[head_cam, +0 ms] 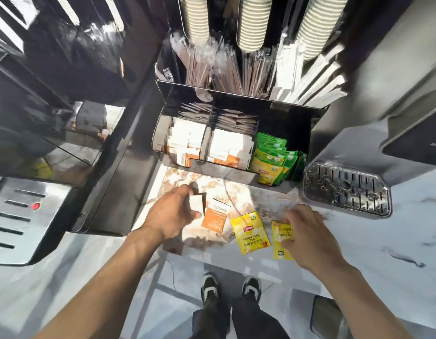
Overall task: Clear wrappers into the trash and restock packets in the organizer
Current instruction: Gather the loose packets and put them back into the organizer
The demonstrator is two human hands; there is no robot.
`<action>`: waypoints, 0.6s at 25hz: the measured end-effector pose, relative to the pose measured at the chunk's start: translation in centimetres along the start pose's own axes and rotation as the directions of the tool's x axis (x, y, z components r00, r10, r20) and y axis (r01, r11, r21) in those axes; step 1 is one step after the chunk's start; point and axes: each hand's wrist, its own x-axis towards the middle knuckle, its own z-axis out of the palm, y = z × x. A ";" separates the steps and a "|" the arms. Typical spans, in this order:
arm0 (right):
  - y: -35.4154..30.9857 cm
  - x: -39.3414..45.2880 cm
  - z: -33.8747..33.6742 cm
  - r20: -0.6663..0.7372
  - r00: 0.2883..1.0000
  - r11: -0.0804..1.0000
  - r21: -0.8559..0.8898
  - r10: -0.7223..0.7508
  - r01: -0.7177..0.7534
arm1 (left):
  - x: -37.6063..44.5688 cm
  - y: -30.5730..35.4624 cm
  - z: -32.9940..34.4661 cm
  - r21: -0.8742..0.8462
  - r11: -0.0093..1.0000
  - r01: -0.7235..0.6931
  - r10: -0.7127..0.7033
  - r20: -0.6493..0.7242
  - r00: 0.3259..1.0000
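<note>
On the marble counter (358, 241), head view: two bare hands work in front of a black organizer (226, 172). The left hand (173, 214) pinches a small white packet (196, 204) between thumb and fingers, lifted just beside an orange-and-white packet (215, 217) that lies flat on the counter. A yellow tea packet (250, 232) lies flat to the right of it, free of both hands. The right hand (307, 233) rests palm down on a second yellow tea packet (281, 241), fingers loosely curled over its upper edge; whether they grip it cannot be told. A blurred clear wrapper (275, 204) lies just beyond this hand. In the organizer, the two left compartments hold white and orange packets (224, 145); the right compartment holds green and yellow tea packets (273, 157). Above stand wrapped stirrers (212, 67) and three stacks of paper cups (255, 23). A metal drip tray (346, 189) sits right of the organizer.
</note>
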 end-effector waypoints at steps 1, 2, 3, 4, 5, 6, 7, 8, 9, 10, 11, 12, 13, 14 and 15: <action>-0.1 0.2 -0.1 0.008 1.000 1.000 0.006 0.018 -0.018 | 0.0 0.2 0.0 -0.069 0.997 0.019 -0.018 0.003 1.000; -0.1 0.3 -0.2 0.023 0.999 0.999 0.014 0.039 -0.039 | 0.0 0.5 0.0 -0.155 0.987 0.029 -0.027 0.016 1.000; 0.0 0.4 -0.5 0.045 0.997 0.997 0.031 0.063 -0.065 | 0.1 0.9 0.0 -0.248 0.968 0.035 -0.026 0.040 0.999; 0.1 0.4 -0.8 0.065 0.994 0.994 0.064 0.083 -0.087 | 0.1 1.3 0.1 -0.329 0.944 0.039 -0.016 0.074 0.997; 0.3 0.4 -1.2 0.078 0.993 0.989 0.114 0.089 -0.098 | 0.2 1.9 0.1 -0.382 0.923 0.040 0.003 0.112 0.994; 0.4 0.5 -1.6 0.082 0.993 0.981 0.173 0.079 -0.092 | 0.2 2.5 0.3 -0.409 0.912 0.035 0.029 0.151 0.988; 0.4 0.6 -2.1 0.086 0.995 0.970 0.234 0.052 -0.071 | 0.3 3.0 0.5 -0.411 0.911 0.028 0.057 0.192 0.980; 0.3 0.7 -2.5 0.093 0.996 0.958 0.285 0.009 -0.035 | 0.4 3.4 0.7 -0.381 0.925 0.012 0.083 0.230 0.970; -0.1 0.9 -2.9 0.105 0.994 0.949 0.315 -0.043 0.008 | 0.5 3.6 0.8 -0.311 0.950 -0.019 0.103 0.257 0.961; -0.7 1.1 -3.0 0.119 0.989 0.947 0.317 -0.091 0.049 | 0.4 3.9 0.9 -0.249 0.967 -0.053 0.121 0.265 0.957; -1.4 1.5 -3.0 0.134 0.983 0.951 0.296 -0.128 0.083 | 0.4 4.0 0.9 -0.238 0.969 -0.073 0.135 0.256 0.957; -2.0 1.8 -2.8 0.149 0.978 0.958 0.269 -0.148 0.104 | 0.3 4.0 0.7 -0.276 0.959 -0.072 0.141 0.239 0.961; -2.7 2.2 -2.5 0.161 0.974 0.963 0.241 -0.159 0.118 | 0.2 3.8 0.4 -0.320 0.946 -0.056 0.131 0.216 0.968; -3.3 2.5 -2.1 0.167 0.972 0.968 0.216 -0.168 0.130 | 0.0 3.3 0.0 -0.334 0.942 -0.035 0.104 0.191 0.976; -3.7 2.8 -1.6 0.168 0.970 0.971 0.191 -0.175 0.142 | -0.2 2.9 -0.4 -0.316 0.948 -0.017 0.072 0.163 0.984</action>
